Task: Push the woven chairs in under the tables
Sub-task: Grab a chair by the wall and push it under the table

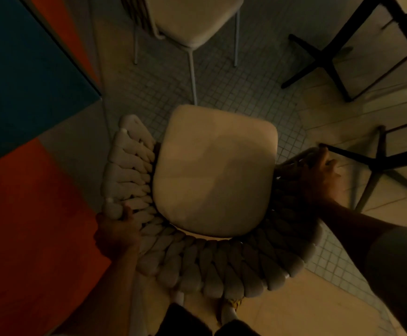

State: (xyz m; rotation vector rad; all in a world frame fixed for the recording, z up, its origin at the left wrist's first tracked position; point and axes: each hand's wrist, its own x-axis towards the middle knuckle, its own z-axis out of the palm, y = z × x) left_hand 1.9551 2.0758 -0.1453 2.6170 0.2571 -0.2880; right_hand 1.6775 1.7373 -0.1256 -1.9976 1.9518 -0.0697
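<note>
A woven chair (pixel 212 265) with thick pale braided rope around its curved back and a cream seat cushion (pixel 215 170) stands directly below me in the head view. My left hand (pixel 116 232) grips the rope rim at the chair's left rear. My right hand (pixel 318 177) grips the right arm of the chair. A table (pixel 27 98) with a teal and orange top lies to the chair's left, its corner near the left armrest. The chair is beside the table, not under it.
A second cushioned chair (pixel 192 23) on thin white legs stands ahead at the top. Black table or chair legs (pixel 335 59) stand at the upper right, and more dark legs (pixel 386 166) just past my right hand. The floor is small mosaic tile and wood.
</note>
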